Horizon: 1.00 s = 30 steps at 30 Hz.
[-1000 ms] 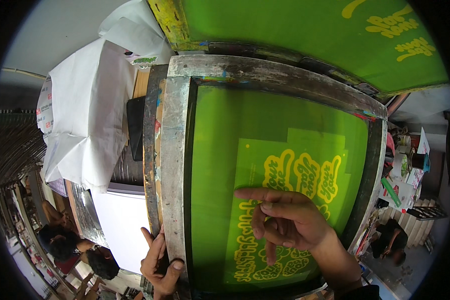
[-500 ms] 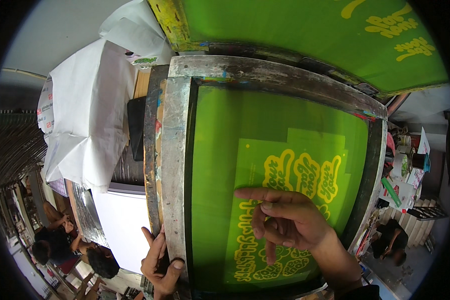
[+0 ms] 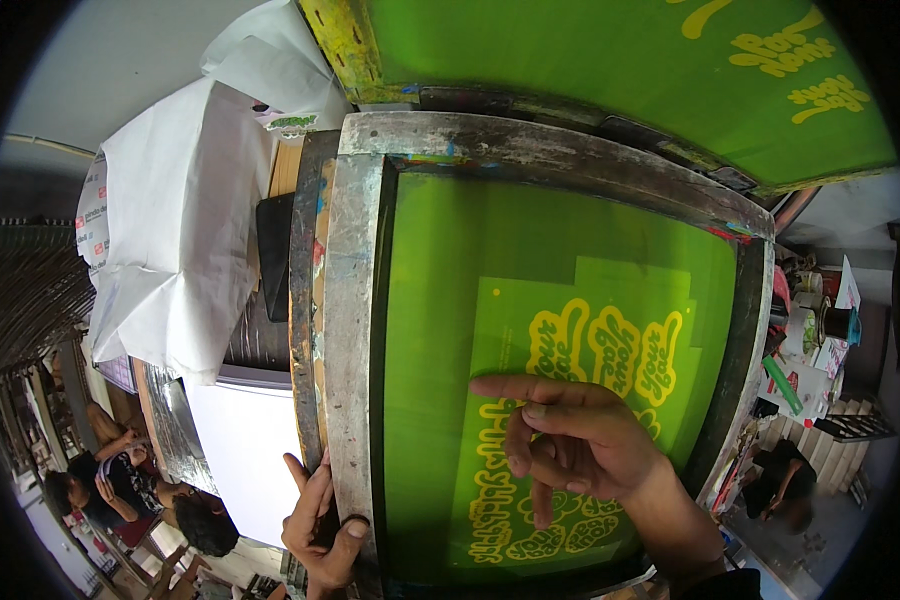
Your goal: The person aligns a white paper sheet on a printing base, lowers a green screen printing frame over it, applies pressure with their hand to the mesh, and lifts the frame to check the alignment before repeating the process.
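Observation:
A screen printing frame (image 3: 355,330) with weathered grey rails lies before me. Its green mesh (image 3: 440,230) carries a yellow stencil (image 3: 610,345) of rounded lettering and outlined shapes. My left hand (image 3: 320,535) grips the near end of the left rail, thumb on top and fingers along the outer side. Above the lower stencil is my right hand (image 3: 585,435), with nothing in it. Its index finger stretches left and the other fingers are apart and partly bent; whether it touches the mesh I cannot tell.
Beyond stands a second green screen (image 3: 570,50). Left are white sheets (image 3: 240,450), crumpled white wrapping (image 3: 180,230) and a dark flat object (image 3: 273,240). Tubs and bottles (image 3: 820,330) crowd the right. Seated people (image 3: 100,490) are at lower left; another person (image 3: 780,480) crouches at right.
Both my hands and the frame stay in place. At lower left, a seated person has shifted slightly left and their arm has changed position.

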Tool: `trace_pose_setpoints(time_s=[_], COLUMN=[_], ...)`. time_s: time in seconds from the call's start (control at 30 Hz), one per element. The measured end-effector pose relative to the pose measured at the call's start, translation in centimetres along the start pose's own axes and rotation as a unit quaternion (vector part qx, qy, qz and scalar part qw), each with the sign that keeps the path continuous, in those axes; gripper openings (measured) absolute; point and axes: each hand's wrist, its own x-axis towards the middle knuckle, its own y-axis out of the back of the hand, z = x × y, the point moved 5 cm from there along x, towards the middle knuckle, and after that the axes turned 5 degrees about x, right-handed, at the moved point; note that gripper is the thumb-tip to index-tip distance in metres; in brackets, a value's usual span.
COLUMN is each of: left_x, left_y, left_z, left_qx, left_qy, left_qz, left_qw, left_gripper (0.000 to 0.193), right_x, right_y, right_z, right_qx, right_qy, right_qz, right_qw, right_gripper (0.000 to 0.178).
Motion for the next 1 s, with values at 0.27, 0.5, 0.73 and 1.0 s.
trace_pose_setpoints(time_s=[0.27,0.5,0.73,1.0], left_x=[-0.05,0.01,-0.03,-0.57], left_y=[0.10,0.01,0.05,0.25], left_z=[-0.04,-0.03,0.12,-0.65], left_qx=[0.003,0.002,0.006,-0.013], left_qy=[0.013,0.032,0.030,0.019], left_qz=[0.008,0.022,0.023,0.005], left_qw=[1.000,0.999,0.999,1.000], left_gripper=[0.088,0.095,0.097,0.092], right_x=[-0.18,-0.11,-0.06,-0.10], right_y=[0.01,0.50,0.13,0.08], right_z=[-0.04,0.05,0.03,-0.01], right_qx=[-0.010,-0.020,-0.038,-0.025], right_qy=[0.001,-0.006,-0.008,-0.006], right_qz=[0.002,-0.005,0.001,0.002], right_qw=[1.000,1.000,0.999,1.000], right_gripper=[0.051,0.050,0.053,0.052])
